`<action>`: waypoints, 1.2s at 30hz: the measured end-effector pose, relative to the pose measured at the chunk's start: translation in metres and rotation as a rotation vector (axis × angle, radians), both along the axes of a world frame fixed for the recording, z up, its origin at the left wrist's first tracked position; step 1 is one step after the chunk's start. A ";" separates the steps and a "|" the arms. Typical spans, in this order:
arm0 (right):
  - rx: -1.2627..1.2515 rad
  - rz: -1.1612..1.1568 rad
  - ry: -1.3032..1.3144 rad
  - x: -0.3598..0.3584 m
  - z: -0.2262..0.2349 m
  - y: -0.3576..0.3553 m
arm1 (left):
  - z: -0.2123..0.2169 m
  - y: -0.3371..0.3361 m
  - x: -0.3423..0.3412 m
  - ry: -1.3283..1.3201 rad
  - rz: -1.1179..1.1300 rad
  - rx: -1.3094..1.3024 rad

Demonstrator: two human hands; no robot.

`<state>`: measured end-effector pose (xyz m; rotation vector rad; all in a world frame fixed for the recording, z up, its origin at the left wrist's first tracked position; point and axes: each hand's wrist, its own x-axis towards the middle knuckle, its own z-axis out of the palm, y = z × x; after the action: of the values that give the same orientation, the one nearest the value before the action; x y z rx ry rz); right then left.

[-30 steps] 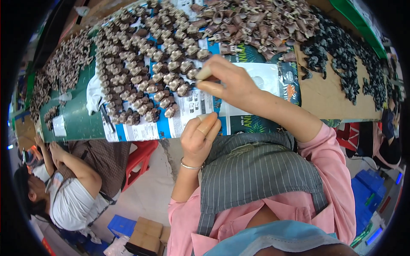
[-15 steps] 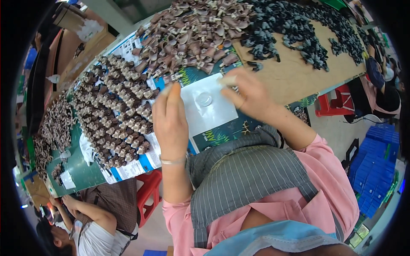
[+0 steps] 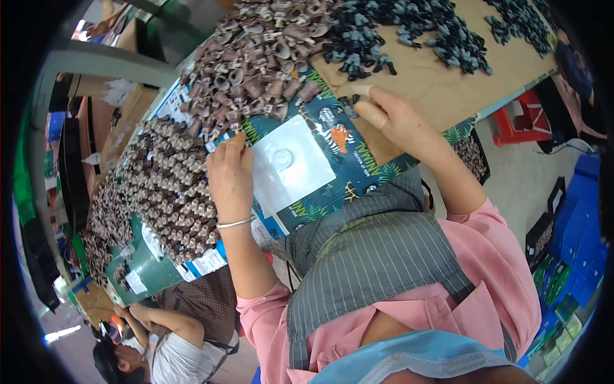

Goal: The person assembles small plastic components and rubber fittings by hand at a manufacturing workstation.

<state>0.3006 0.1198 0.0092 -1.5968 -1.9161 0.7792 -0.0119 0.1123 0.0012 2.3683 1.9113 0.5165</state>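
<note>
My left hand [image 3: 231,182] is at the left edge of a white square sheet [image 3: 297,182], beside rows of small brown-and-beige parts [image 3: 176,185]. Its fingers, one with an orange covering, are bent together; whatever they grip is hidden. On the sheet sits a small clear round disc [image 3: 283,159]. My right hand [image 3: 400,125] reaches over the brown cardboard, pale coverings on its fingertips. Thumb and forefinger are apart at a small dark grey piece [image 3: 347,105], which lies by the cardboard's edge. Whether they touch it is unclear.
Brownish cup-shaped parts [image 3: 256,70] are heaped at the far side. Black-and-grey parts [image 3: 441,38] lie on the brown cardboard [image 3: 422,77]. A red stool [image 3: 521,118] and blue crates [image 3: 579,211] stand at right. Another person [image 3: 173,339] works at lower left.
My right hand has moved away from the sheet to the dark grey piece on the cardboard. My left hand stays by the sheet's left edge. The whole view has shifted.
</note>
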 end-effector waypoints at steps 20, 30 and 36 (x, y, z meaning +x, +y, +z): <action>-0.148 0.072 0.184 -0.008 -0.007 0.007 | -0.022 -0.100 0.011 -1.123 0.169 -0.020; 0.320 0.495 -0.011 -0.093 0.000 0.000 | -0.026 -0.124 0.003 -0.671 0.177 0.115; 0.444 0.636 -0.273 -0.109 0.009 -0.001 | -0.025 -0.132 -0.011 -0.652 0.118 0.102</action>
<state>0.1920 0.1187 0.0186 -0.8565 -2.6163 0.3203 -0.0225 -0.0199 -0.0235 1.8023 1.7328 1.2337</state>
